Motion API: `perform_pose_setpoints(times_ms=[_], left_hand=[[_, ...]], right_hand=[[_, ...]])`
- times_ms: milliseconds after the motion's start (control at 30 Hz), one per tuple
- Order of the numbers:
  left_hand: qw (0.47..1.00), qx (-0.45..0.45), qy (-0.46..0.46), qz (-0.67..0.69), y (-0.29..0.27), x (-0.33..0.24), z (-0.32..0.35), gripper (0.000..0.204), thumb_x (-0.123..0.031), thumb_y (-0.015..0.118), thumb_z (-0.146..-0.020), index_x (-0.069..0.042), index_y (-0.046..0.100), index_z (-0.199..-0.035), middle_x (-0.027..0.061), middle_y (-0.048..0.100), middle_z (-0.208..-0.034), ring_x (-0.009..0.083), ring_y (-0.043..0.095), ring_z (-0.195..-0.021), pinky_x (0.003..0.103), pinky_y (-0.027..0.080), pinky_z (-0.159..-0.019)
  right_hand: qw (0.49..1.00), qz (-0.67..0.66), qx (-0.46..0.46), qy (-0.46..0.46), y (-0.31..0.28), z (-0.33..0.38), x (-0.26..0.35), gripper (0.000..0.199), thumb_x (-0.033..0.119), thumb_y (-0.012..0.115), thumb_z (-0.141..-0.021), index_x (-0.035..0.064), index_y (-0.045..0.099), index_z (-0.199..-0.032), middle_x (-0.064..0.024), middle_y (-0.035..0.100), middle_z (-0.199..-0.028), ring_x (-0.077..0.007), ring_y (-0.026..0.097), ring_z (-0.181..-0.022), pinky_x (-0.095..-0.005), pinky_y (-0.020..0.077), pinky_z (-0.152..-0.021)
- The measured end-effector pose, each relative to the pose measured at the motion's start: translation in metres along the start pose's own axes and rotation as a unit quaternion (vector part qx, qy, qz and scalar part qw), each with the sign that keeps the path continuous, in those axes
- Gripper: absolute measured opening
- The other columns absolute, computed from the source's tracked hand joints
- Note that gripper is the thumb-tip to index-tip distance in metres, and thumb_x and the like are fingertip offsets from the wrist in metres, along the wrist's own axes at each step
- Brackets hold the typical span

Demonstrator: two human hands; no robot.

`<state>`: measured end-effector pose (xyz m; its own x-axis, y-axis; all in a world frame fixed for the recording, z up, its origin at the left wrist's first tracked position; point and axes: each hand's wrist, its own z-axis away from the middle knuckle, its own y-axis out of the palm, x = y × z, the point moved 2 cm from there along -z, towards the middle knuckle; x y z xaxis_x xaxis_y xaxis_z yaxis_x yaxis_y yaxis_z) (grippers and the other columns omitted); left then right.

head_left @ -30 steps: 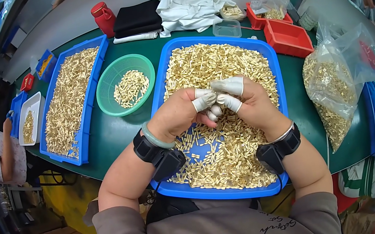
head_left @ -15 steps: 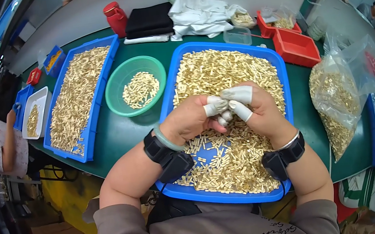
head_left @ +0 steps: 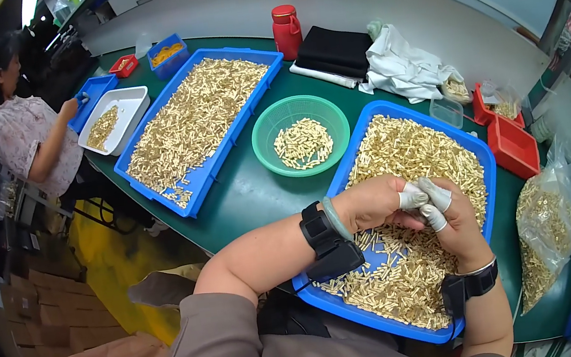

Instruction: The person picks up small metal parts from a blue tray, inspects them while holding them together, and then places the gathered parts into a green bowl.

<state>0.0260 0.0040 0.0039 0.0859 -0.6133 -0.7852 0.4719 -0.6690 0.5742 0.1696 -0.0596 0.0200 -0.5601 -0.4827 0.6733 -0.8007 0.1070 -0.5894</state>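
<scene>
My left hand (head_left: 372, 204) and my right hand (head_left: 460, 220) meet over a blue tray (head_left: 487, 161) heaped with small brass-coloured metal pieces (head_left: 417, 147). White finger covers, smudged grey, wrap several fingertips of both hands. Thumbs and fingers are pinched together, tip against tip. Whatever they hold between them is hidden by the fingers. Below the hands, a patch of blue tray bottom shows among the scattered pieces. Just left of the tray, a green plastic basket (head_left: 268, 153) contains a smaller pile of the same pieces.
Another blue tray (head_left: 204, 199) of brass pieces lies further left, beside a white tray (head_left: 139, 97). A red flask (head_left: 287, 33), black folded cloth (head_left: 332, 53) and white cloth (head_left: 401, 65) line the back. Red bins (head_left: 513, 146) and a filled plastic bag (head_left: 541, 236) stand right. A co-worker (head_left: 37, 145) works at far left.
My view has swung left, so the table, trays and hands appear further right. Both hands stay pinched together over the tray. People beyond the partition have come into view.
</scene>
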Motion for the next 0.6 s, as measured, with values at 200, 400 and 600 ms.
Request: perform_pose_setpoints(times_ms=[200,400,600], left_hand=[[0.995,-0.005,0.014,-0.097,-0.006,0.004,-0.006,0.02,-0.017,0.052,-0.086,0.002,0.06,-0.09,0.0058,0.061,-0.086,0.014,0.059,-0.078,0.025,0.049,-0.072],[0.996,0.027,0.006,-0.09,-0.008,0.007,-0.007,0.015,-0.011,0.054,-0.082,0.001,0.062,-0.081,0.0044,0.061,-0.077,0.0124,0.059,-0.073,0.024,0.049,-0.07],[0.995,0.08,-0.015,-0.065,-0.003,0.006,-0.003,0.016,-0.011,0.057,-0.081,0.004,0.062,-0.084,0.0061,0.062,-0.081,0.0134,0.059,-0.075,0.024,0.048,-0.073]], right_hand=[[0.997,0.075,-0.013,-0.018,-0.003,-0.004,0.011,0.037,0.014,0.069,-0.065,0.0043,0.06,-0.099,-0.0101,0.06,-0.094,-0.0264,0.054,-0.09,-0.0355,0.0428,-0.08],[0.988,0.142,-0.026,-0.052,-0.004,-0.002,0.012,0.04,0.016,0.072,-0.06,0.0052,0.062,-0.097,-0.0094,0.06,-0.095,-0.0253,0.055,-0.089,-0.036,0.0431,-0.076],[0.982,0.158,-0.023,-0.099,-0.007,-0.001,0.02,0.039,0.016,0.072,-0.058,0.0072,0.062,-0.095,-0.0069,0.061,-0.093,-0.0245,0.056,-0.086,-0.0346,0.0428,-0.074]])
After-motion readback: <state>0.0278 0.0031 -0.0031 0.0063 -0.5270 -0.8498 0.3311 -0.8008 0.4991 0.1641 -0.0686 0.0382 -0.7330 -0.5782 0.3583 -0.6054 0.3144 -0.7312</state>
